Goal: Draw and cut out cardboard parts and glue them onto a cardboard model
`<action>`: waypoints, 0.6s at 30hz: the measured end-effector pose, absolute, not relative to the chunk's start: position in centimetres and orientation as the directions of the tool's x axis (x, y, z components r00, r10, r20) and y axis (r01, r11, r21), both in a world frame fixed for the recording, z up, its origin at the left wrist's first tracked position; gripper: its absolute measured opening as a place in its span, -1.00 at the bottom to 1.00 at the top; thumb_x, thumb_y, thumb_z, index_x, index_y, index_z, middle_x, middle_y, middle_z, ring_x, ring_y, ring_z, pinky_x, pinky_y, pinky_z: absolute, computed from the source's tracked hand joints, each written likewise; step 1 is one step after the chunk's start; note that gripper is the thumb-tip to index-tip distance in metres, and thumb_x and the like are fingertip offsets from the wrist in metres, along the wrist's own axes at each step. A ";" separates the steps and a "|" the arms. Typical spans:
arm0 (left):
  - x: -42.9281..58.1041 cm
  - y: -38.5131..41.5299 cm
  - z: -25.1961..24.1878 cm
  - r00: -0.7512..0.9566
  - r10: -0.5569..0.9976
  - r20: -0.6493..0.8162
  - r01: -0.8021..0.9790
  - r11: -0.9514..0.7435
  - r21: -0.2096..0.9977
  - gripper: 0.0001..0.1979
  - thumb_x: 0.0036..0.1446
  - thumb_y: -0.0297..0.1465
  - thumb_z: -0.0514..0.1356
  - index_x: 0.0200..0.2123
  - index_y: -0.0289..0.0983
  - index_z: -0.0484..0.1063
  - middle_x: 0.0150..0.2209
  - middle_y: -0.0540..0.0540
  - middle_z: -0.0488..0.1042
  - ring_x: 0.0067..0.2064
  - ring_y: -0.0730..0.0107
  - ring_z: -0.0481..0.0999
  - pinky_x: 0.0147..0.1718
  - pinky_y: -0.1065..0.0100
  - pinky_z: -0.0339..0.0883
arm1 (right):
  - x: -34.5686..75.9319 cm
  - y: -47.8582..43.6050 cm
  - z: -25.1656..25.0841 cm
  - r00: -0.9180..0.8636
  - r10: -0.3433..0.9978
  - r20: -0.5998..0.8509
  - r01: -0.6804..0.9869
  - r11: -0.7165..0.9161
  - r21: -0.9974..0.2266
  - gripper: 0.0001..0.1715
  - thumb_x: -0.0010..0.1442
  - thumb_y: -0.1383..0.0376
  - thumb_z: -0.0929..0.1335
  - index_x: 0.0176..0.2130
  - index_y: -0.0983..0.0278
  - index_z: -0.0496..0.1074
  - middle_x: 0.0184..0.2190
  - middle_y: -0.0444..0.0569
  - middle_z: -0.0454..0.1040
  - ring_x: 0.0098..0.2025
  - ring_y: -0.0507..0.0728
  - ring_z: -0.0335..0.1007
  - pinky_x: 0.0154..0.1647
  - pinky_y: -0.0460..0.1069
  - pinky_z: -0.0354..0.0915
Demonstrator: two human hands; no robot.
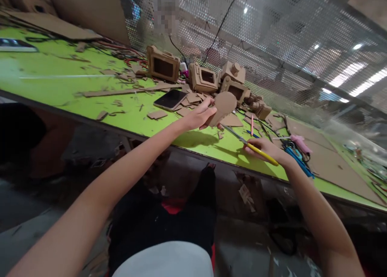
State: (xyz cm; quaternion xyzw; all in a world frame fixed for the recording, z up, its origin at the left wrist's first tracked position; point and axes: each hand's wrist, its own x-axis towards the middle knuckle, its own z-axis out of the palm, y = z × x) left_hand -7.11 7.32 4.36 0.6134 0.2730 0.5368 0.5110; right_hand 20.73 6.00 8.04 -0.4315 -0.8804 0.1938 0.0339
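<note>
My left hand (203, 115) is closed on a piece of cardboard (226, 104) with a rounded upper end, held above the green table. In my right hand (262, 148) is a pair of scissors (263, 153) with yellow handles. Their blades point left and reach the lower edge of the cardboard piece; whether they touch it I cannot tell. Beneath both hands, small cardboard scraps (220, 135) lie on the tabletop. A dark-screened phone (171, 99) rests left of my left hand.
Cardboard camera models (204, 78) stand along the back of the green table (193, 142), before a perforated metal screen (272, 47). To the right are a pink glue gun (300, 143), blue-handled tools (298, 160) and a large cardboard sheet (338, 168). A long cardboard strip (121, 92) lies left.
</note>
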 end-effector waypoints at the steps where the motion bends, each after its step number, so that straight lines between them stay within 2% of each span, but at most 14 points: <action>1: -7.2 7.3 4.3 0.272 0.877 0.396 -0.218 -0.344 0.913 -0.77 0.17 -0.26 0.19 -0.26 -0.23 0.19 -0.56 -0.06 0.52 -0.79 0.59 0.22 -0.78 0.55 -0.03 | 20.7 6.1 8.1 -0.622 0.775 -0.114 0.751 0.548 -0.370 -0.43 0.06 -0.17 0.31 -0.45 0.29 0.40 -0.58 -0.13 0.28 -0.54 0.02 0.13 -0.53 -0.07 0.05; 7: -7.4 7.3 4.3 0.293 0.870 0.396 -0.177 -0.358 0.917 -0.74 0.19 -0.21 0.16 -0.23 -0.22 0.17 -0.56 -0.08 0.52 -0.76 0.54 0.25 -0.77 0.53 -0.02 | 20.5 6.2 8.1 -0.621 0.770 -0.147 0.756 0.539 -0.371 -0.42 0.06 -0.17 0.30 -0.43 0.30 0.40 -0.57 -0.11 0.30 -0.52 0.03 0.15 -0.52 -0.06 0.07; 13: -7.5 7.5 4.0 0.319 0.850 0.419 -0.126 -0.400 0.908 -0.75 0.22 -0.20 0.11 -0.21 -0.21 0.12 -0.61 0.04 0.43 -0.78 0.60 0.13 -0.79 0.53 -0.04 | 20.2 6.2 7.7 -0.637 0.760 -0.133 0.742 0.556 -0.375 -0.42 0.07 -0.17 0.30 -0.44 0.30 0.39 -0.58 -0.11 0.30 -0.53 0.02 0.13 -0.52 -0.07 0.06; 18: -7.6 7.5 4.0 0.350 0.827 0.441 -0.099 -0.435 0.895 -0.75 0.24 -0.20 0.08 -0.20 -0.21 0.10 -0.68 0.18 0.24 -0.78 0.62 0.08 -0.80 0.54 -0.05 | 20.2 6.2 7.5 -0.659 0.741 -0.127 0.719 0.572 -0.395 -0.48 0.09 -0.12 0.33 -0.44 0.29 0.38 -0.59 -0.14 0.28 -0.55 0.01 0.09 -0.54 -0.08 0.03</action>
